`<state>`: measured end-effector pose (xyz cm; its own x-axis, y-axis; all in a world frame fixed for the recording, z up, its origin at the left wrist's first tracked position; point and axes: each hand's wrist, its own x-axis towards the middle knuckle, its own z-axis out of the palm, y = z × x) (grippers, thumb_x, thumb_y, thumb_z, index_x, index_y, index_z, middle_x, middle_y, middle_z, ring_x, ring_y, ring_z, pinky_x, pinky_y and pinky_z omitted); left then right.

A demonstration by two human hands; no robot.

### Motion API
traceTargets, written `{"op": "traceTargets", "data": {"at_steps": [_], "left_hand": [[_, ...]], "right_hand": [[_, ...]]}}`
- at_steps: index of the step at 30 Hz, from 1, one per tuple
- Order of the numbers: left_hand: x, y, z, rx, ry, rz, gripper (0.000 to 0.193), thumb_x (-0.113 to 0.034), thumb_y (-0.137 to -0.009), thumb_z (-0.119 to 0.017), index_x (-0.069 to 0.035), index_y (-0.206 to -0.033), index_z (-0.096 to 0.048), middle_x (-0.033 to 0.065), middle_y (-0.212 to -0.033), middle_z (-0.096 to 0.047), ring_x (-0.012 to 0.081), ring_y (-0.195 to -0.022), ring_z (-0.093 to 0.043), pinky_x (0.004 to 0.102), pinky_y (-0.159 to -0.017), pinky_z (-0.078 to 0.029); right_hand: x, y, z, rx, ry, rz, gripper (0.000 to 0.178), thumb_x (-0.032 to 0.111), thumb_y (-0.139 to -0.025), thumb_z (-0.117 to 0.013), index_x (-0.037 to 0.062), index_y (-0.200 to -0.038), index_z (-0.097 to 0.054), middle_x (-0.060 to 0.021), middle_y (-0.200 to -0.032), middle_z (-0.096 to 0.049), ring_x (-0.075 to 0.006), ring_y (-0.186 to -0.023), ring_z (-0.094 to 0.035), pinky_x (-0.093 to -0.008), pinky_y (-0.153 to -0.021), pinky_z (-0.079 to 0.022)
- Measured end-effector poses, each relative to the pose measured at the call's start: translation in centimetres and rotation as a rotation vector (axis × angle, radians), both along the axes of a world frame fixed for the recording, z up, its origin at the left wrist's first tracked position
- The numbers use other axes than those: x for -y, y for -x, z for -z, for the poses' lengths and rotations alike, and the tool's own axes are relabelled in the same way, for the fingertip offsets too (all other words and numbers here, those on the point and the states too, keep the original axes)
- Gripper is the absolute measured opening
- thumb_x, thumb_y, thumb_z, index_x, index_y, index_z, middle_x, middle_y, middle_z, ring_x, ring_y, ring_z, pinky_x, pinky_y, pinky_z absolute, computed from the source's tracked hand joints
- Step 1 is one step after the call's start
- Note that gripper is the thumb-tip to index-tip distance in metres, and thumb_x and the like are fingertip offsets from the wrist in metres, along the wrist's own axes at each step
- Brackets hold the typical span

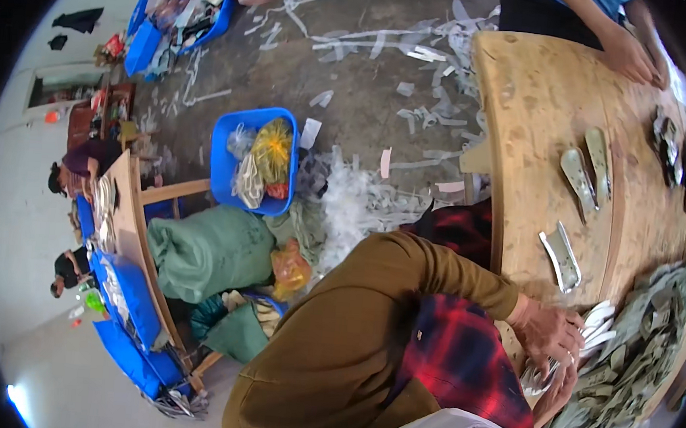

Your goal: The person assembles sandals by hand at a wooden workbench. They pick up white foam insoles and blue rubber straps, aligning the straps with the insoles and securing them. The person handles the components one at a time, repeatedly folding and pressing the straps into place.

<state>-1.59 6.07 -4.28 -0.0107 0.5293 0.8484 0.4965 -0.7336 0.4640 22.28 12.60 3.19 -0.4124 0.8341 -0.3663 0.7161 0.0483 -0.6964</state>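
Note:
At the near end of the wooden table, my left hand [551,333] closes over a bunch of slim white curved pieces [596,323], whose ends fan out past its fingers. Just below it, my right hand [560,390] is curled against the same bunch, partly hidden by the left. More pale, shiny strips [536,380] show between the two hands. What the pieces are, I cannot tell. Beside the hands lies a heap of grey-green flat cut pieces [627,353]. A pale curved piece with dark edges [561,257] rests on the wood a little beyond my left hand.
Two elongated greenish pieces [578,179] lie farther along the table [541,108]. Dark shiny pieces [670,145] are piled at its far side. Another person's hands [644,66] rest at the far end. A blue bin [218,157], a green sack [209,252] and scattered scraps occupy the floor.

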Motion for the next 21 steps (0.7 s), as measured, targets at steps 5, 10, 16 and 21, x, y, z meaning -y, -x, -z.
{"op": "traceTargets", "data": {"at_steps": [5,10,16,21], "left_hand": [[6.5,7.5,-0.5,0.015,0.231,-0.147,0.032,-0.041,-0.086,-0.068,-0.011,-0.096,-0.063,0.0036,-0.083,-0.06,0.0231,-0.073,-0.063,0.0371,-0.061,-0.051],[8.5,8.9,3.3,-0.034,0.269,-0.213,0.029,-0.037,-0.086,-0.065,-0.012,-0.075,-0.054,0.0033,-0.072,-0.054,0.023,-0.066,-0.061,0.0374,-0.055,-0.048],[8.5,8.7,3.4,-0.108,0.254,-0.326,0.03,-0.039,-0.086,-0.061,-0.015,-0.07,-0.054,0.0009,-0.072,-0.054,0.0208,-0.067,-0.059,0.0354,-0.056,-0.047],[7.8,9.2,3.4,-0.114,0.173,-0.355,0.016,-0.027,-0.077,-0.063,-0.019,-0.067,-0.053,0.0005,-0.069,-0.05,0.0206,-0.066,-0.056,0.0365,-0.051,-0.046]], "right_hand": [[-1.7,1.0,-1.0,0.235,-0.043,-0.089,0.043,0.029,-0.097,-0.058,-0.004,-0.124,-0.056,-0.018,-0.118,-0.061,-0.0279,-0.109,-0.058,-0.0373,-0.095,-0.044],[-3.1,2.0,-2.2,0.36,-0.004,-0.22,0.038,0.026,-0.095,-0.061,-0.0015,-0.12,-0.055,-0.0136,-0.112,-0.06,-0.0244,-0.103,-0.056,-0.0372,-0.093,-0.043],[-4.3,0.5,-1.1,0.319,0.0,-0.257,0.035,0.024,-0.093,-0.062,-0.0013,-0.116,-0.056,-0.0123,-0.108,-0.06,-0.0234,-0.098,-0.055,-0.0371,-0.091,-0.043],[-2.1,0.2,0.1,0.179,-0.149,-0.154,0.032,0.021,-0.09,-0.064,-0.0002,-0.114,-0.061,-0.0091,-0.109,-0.06,-0.0206,-0.103,-0.056,-0.0347,-0.092,-0.044]]}}
